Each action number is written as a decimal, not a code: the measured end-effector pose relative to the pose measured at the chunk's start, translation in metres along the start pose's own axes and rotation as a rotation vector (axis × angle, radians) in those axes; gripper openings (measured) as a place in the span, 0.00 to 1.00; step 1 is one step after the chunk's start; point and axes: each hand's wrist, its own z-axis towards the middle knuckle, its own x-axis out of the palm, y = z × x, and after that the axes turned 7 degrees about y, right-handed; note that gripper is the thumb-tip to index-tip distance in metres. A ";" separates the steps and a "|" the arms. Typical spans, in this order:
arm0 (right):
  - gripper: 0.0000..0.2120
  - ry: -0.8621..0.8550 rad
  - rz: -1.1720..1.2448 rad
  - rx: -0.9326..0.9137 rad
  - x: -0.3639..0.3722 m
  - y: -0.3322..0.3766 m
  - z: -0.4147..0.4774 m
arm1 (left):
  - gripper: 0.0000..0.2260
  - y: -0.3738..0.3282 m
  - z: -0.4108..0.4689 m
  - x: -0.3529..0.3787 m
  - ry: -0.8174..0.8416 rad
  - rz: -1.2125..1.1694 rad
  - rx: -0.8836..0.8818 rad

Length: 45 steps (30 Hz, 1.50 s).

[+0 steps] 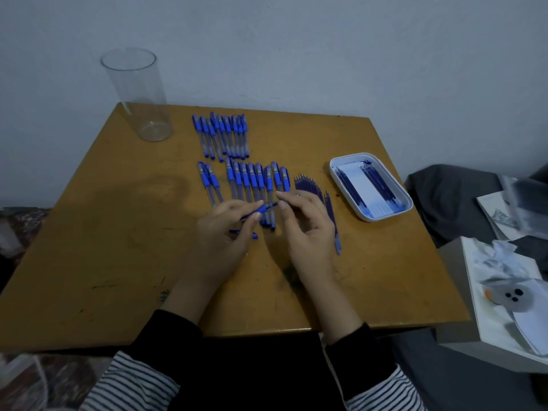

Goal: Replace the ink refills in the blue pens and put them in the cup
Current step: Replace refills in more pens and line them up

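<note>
Step in hand: by my reading, a blue pen (262, 209) is being opened at one end so the refill can be changed.
Left hand (225, 232): thumb and forefinger pinch the pen's barrel, just above the tabletop (118, 232).
Right hand (308, 226): the fingers are curled, and thumb and forefinger close on the pen's far end. Whether they grip the tip piece or the refill itself I cannot tell.
Doing it well: hold the barrel steady with the left hand, twist rather than pull with the right, and keep the pen low so that loose parts do not roll away.
Loose part: a small blue piece (243, 232) lies on the tabletop under the left hand.
Cup (139, 93): clear, upright at the far left corner, with nothing in it; no pen is finished yet.
Tray (368, 219): white, to the right; dark refills (345, 180) lie along both long sides, with blue smears on the pale floor.
Refill bundle (308, 185): lies on the tabletop between the pens and the tray.
Pens waiting (221, 136): two rows lie beyond the hands.
</note>
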 end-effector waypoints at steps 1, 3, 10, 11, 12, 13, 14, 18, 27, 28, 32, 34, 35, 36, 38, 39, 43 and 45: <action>0.09 0.022 0.011 0.006 0.001 0.001 -0.001 | 0.11 0.001 -0.001 -0.002 -0.001 -0.002 0.001; 0.10 0.052 0.053 0.045 0.003 0.000 -0.003 | 0.11 0.004 -0.002 -0.006 -0.002 0.007 0.025; 0.07 0.155 0.089 0.121 0.012 -0.001 -0.010 | 0.10 0.006 -0.012 -0.019 -0.003 0.087 0.050; 0.08 0.161 0.089 0.126 0.012 -0.001 -0.011 | 0.09 0.004 -0.013 -0.020 -0.008 0.096 0.048; 0.10 0.166 0.100 0.132 0.012 0.000 -0.012 | 0.09 0.003 -0.014 -0.021 -0.016 0.102 0.041; 0.12 0.169 0.120 0.137 0.011 0.001 -0.013 | 0.09 0.001 -0.015 -0.022 -0.024 0.105 0.030; 0.14 0.168 0.144 0.142 0.011 0.002 -0.013 | 0.09 0.001 -0.016 -0.023 -0.028 0.105 0.015; 0.15 0.110 0.219 0.206 0.008 0.006 -0.016 | 0.09 0.002 -0.021 -0.031 -0.015 0.064 -0.019; 0.08 0.377 0.000 0.329 0.011 0.011 -0.031 | 0.10 0.003 -0.038 -0.050 -0.041 0.036 -0.077; 0.08 0.392 -0.041 0.313 0.012 0.011 -0.032 | 0.09 0.002 -0.040 -0.050 -0.040 0.039 -0.080; 0.09 0.429 -0.183 0.247 0.014 0.009 -0.033 | 0.10 0.000 -0.049 -0.050 -0.013 0.093 -0.100; 0.09 0.438 -0.259 0.219 0.015 0.008 -0.033 | 0.10 0.000 -0.053 -0.051 0.002 0.104 -0.103; 0.09 0.442 -0.300 0.202 0.016 0.007 -0.033 | 0.10 -0.001 -0.054 -0.051 0.008 0.115 -0.102; 0.09 0.447 -0.341 0.185 0.016 0.006 -0.033 | 0.10 -0.002 -0.054 -0.051 0.015 0.125 -0.101; 0.08 0.452 -0.398 0.157 0.018 0.006 -0.032 | 0.11 -0.003 -0.053 -0.052 0.028 0.139 -0.108; 0.08 0.449 -0.405 0.150 0.018 0.005 -0.032 | 0.11 -0.003 -0.053 -0.052 0.033 0.141 -0.116; 0.07 0.430 -0.304 0.216 0.018 0.006 -0.031 | 0.10 -0.003 -0.054 -0.054 0.044 0.122 -0.127; 0.08 0.420 -0.198 0.301 0.016 0.008 -0.029 | 0.10 -0.002 -0.055 -0.054 0.045 0.112 -0.135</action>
